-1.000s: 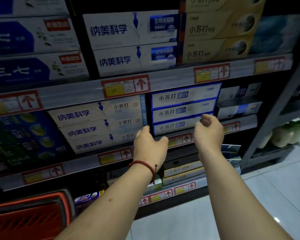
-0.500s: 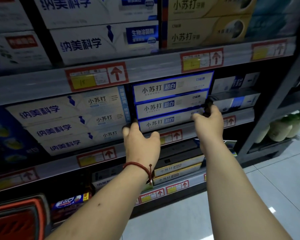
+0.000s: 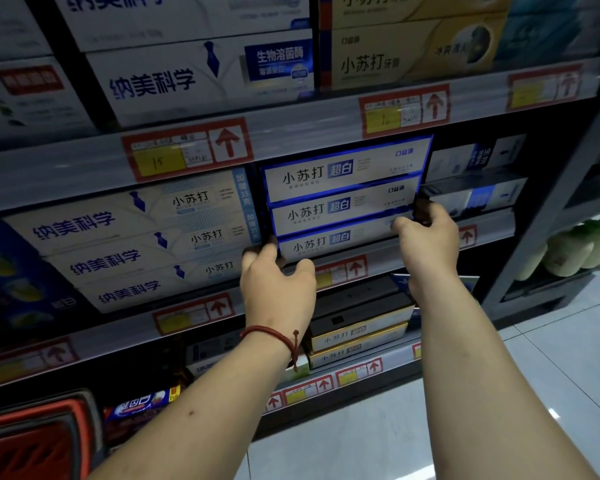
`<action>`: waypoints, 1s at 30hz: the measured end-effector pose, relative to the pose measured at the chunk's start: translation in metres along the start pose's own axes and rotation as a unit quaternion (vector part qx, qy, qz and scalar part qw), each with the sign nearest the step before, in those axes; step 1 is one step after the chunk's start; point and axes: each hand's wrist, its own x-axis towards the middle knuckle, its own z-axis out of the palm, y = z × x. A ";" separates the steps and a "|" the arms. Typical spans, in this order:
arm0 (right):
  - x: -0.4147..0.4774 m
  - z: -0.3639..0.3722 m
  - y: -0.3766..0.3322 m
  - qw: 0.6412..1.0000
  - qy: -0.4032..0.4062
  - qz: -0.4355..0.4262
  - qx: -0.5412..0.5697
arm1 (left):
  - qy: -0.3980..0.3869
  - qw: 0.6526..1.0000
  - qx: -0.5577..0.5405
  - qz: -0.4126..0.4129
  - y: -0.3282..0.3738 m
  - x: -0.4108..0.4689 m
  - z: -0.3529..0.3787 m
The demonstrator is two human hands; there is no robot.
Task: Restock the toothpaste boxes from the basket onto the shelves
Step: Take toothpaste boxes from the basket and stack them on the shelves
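Fingers of your left hand (image 3: 278, 289) and right hand (image 3: 427, 241) clamp the stack (image 3: 340, 206) ends; push evenly, squaring it.

basket (image 3: 32, 441): cut by left edge | left hand (image 3: 278, 292): fingertips hidden beside toothpaste boxes (image 3: 340, 206)

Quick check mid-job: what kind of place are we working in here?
Most likely a supermarket or drugstore aisle: tiered shelves packed with toothpaste boxes, red-framed price tags along the shelf edges, and a red shopping basket at lower left.
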 end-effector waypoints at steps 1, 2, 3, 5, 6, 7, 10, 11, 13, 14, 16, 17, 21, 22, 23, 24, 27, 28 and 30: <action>0.001 -0.001 0.000 1.000 0.002 0.001 0.001 | 0.002 1.000 0.007 0.000 0.000 0.001 -0.001; 0.001 -0.001 0.000 1.000 0.004 0.002 0.004 | 0.002 1.000 0.013 0.001 -0.001 0.003 -0.001; 0.000 0.000 0.000 1.000 0.007 0.004 0.008 | 0.003 1.000 0.015 0.000 -0.001 0.004 -0.001; -0.002 0.001 -0.001 1.000 0.012 0.005 0.015 | 0.005 1.000 0.009 -0.003 -0.003 0.006 -0.001; -0.003 0.001 -0.001 1.000 0.014 0.007 0.018 | 0.007 1.000 0.006 -0.002 -0.003 0.007 0.000; -0.003 0.001 -0.001 1.000 0.015 0.009 0.022 | 0.007 1.000 0.005 -0.001 -0.003 0.007 -0.001; -0.004 0.002 -0.001 1.000 0.018 0.003 0.017 | 0.005 1.000 0.006 0.006 -0.003 0.006 -0.001; -0.005 0.003 -0.001 1.000 0.017 0.001 0.011 | 0.005 1.000 0.004 0.008 -0.003 0.005 -0.001; -0.007 0.004 -0.002 1.000 0.016 -0.004 0.005 | 0.004 1.000 0.003 0.011 -0.002 0.005 -0.001; -0.007 0.005 -0.003 1.000 0.016 -0.006 0.004 | 0.001 1.000 0.003 0.011 -0.001 0.004 -0.001; -0.007 0.004 -0.002 1.000 0.018 -0.006 0.006 | -0.008 1.000 0.002 0.008 0.000 0.003 -0.001; -0.006 0.004 -0.002 1.000 0.020 -0.004 0.008 | -0.013 1.000 0.001 0.007 0.000 0.003 -0.001; -0.006 0.003 -0.001 1.000 0.020 -0.003 0.011 | -0.021 1.000 -0.001 -0.001 0.004 0.000 -0.001; -0.007 0.004 -0.002 1.000 0.019 -0.003 0.009 | -0.020 1.000 -0.002 -0.004 0.005 -0.001 -0.002; -0.008 0.004 -0.004 1.000 0.020 -0.006 0.007 | -0.017 1.000 -0.004 -0.004 0.007 -0.002 -0.002; -0.008 0.005 -0.007 1.000 0.021 -0.014 0.005 | -0.013 1.000 -0.009 -0.002 0.009 -0.004 -0.002; -0.008 0.006 -0.019 0.998 0.038 -0.053 0.000 | -0.004 0.999 -0.046 0.019 0.016 -0.008 -0.001; -0.007 0.006 -0.022 0.997 0.043 -0.067 0.000 | -0.004 0.998 -0.057 0.028 0.019 -0.008 -0.001; -0.004 0.006 -0.028 0.996 0.045 -0.081 0.003 | -0.003 0.997 -0.070 0.045 0.024 -0.009 -0.001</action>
